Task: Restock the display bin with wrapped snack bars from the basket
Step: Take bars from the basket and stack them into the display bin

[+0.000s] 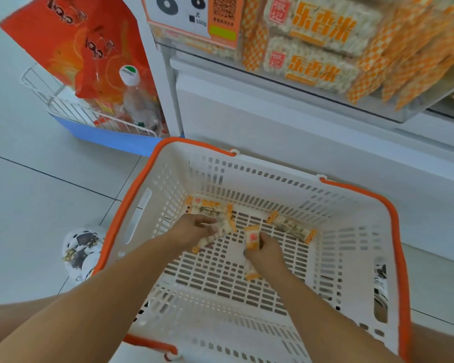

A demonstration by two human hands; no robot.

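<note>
Both hands reached to the floor of the white basket (351, 205): the left hand (192, 229) curled round what appeared, through blur, to be two snack bars (215, 231), the right hand (266, 251) gripping one bar (252, 238) upright for lifting. Another bar (291, 227) lay apart near the far wall. The display bin (378, 111) overhung the basket, open room between.

White basket (351, 213), orange rim; orange-checked snack bars (291, 226)
</note>
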